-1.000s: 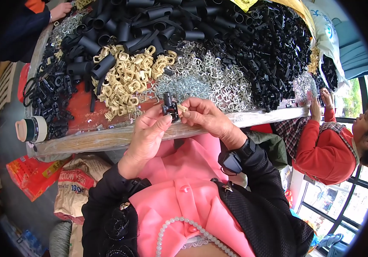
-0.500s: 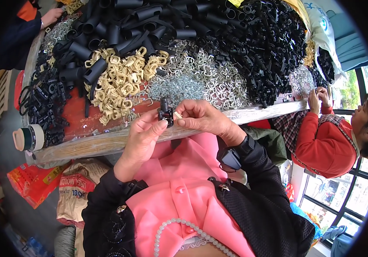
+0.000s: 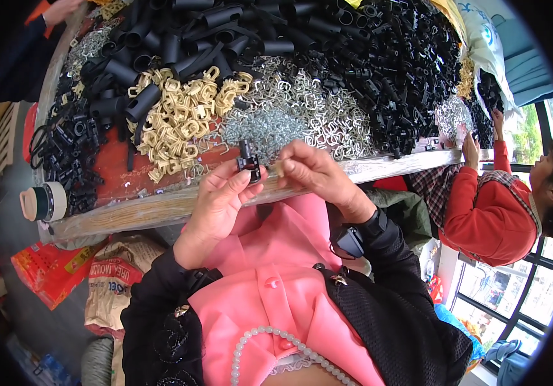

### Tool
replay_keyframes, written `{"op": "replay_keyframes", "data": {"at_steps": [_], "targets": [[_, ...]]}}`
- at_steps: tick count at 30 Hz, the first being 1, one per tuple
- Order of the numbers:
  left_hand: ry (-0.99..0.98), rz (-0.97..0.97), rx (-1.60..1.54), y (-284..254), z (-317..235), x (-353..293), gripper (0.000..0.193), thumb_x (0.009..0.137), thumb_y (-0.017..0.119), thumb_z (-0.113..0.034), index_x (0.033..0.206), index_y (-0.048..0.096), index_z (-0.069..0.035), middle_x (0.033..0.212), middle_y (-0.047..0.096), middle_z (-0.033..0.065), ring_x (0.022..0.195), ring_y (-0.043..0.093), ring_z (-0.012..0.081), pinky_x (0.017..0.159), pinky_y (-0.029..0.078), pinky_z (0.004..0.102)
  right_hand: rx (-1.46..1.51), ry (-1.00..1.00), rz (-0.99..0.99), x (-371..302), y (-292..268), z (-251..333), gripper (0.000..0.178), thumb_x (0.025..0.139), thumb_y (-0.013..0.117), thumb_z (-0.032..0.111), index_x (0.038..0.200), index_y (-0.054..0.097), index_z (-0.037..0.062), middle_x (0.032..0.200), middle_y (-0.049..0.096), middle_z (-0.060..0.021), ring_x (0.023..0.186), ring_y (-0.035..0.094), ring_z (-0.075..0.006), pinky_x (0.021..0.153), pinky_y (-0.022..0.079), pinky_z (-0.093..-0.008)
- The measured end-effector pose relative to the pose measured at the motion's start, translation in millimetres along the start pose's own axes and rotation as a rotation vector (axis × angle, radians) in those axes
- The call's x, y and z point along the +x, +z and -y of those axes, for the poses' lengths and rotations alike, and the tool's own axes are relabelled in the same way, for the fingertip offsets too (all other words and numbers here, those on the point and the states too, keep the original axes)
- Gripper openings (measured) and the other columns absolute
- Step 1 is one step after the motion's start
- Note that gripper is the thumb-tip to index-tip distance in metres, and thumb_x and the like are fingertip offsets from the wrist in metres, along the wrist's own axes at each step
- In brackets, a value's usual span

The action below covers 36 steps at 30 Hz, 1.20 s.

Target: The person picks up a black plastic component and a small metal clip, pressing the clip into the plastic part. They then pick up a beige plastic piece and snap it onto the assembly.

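My left hand (image 3: 221, 202) pinches a small black plastic fitting (image 3: 248, 161) between thumb and fingers, its round end pointing up, over the table's near edge. Just right of it, my right hand (image 3: 318, 174) is closed on a small beige plastic piece (image 3: 279, 168), partly covered by the fingertips. The two parts are a little apart. Beyond my hands lie a heap of beige plastic loops (image 3: 176, 119), a mound of small silvery screws (image 3: 263, 132) and a pile of bent metal hooks (image 3: 334, 116).
Black tubes (image 3: 173, 48) and black fittings (image 3: 395, 71) are heaped across the table. A wooden edge (image 3: 135, 215) runs along the front, with a tape roll (image 3: 43, 202) at its left. A co-worker in red (image 3: 492, 215) sits at right; another person's hand (image 3: 64, 9) shows at upper left.
My right hand has drawn slightly away from the black fitting with the beige piece, which has turned in the fingers. One hand of the co-worker at right has risen. The upper-left person's hand has shifted upward.
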<state>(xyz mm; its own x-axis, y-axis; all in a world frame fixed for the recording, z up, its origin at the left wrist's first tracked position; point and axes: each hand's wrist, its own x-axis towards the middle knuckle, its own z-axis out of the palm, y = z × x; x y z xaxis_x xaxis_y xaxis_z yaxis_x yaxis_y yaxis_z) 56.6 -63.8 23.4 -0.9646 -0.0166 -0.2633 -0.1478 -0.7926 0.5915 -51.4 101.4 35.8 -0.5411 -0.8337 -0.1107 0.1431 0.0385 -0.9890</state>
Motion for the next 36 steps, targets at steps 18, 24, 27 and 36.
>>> {"op": "replay_keyframes", "data": {"at_steps": [18,24,27,36], "targets": [[-0.114,0.076,-0.035,4,11,-5,0.028,0.079,0.057,-0.016,0.102,0.053,0.0,0.093,0.058,0.0073,0.081,0.059,0.0188,0.071,0.049,0.0242,0.089,-0.026,-0.038,-9,20,14,0.017,0.085,0.05,0.016,0.089,0.053,-0.0006,0.075,0.053,0.001,0.061,0.044,-0.0026,0.051,0.037,-0.0165],[-0.173,0.049,0.008,6,7,-4,0.027,0.08,0.057,-0.018,0.1,0.054,-0.001,0.091,0.059,0.0075,0.078,0.059,0.017,0.07,0.048,0.0228,0.042,0.036,-0.05,-8,21,14,0.016,0.082,0.054,0.016,0.081,0.052,-0.0003,0.066,0.052,0.0011,0.06,0.047,-0.0029,0.054,0.04,-0.0174],[-0.184,0.04,0.022,5,5,-2,0.026,0.08,0.056,-0.018,0.099,0.054,-0.001,0.089,0.059,0.008,0.078,0.059,0.0165,0.069,0.048,0.0224,0.01,0.04,-0.086,-5,20,13,0.016,0.081,0.057,0.015,0.079,0.051,0.0,0.062,0.052,0.0012,0.058,0.047,-0.0028,0.053,0.041,-0.0181],[-0.113,0.028,0.119,-6,6,1,0.03,0.08,0.05,-0.015,0.103,0.05,0.005,0.086,0.059,0.0125,0.073,0.059,0.0177,0.063,0.05,0.0235,-0.774,-0.204,-0.35,32,-51,13,0.014,0.073,0.062,0.009,0.084,0.056,0.0025,0.07,0.053,-0.0043,0.063,0.052,-0.0133,0.057,0.042,-0.0253]]}}
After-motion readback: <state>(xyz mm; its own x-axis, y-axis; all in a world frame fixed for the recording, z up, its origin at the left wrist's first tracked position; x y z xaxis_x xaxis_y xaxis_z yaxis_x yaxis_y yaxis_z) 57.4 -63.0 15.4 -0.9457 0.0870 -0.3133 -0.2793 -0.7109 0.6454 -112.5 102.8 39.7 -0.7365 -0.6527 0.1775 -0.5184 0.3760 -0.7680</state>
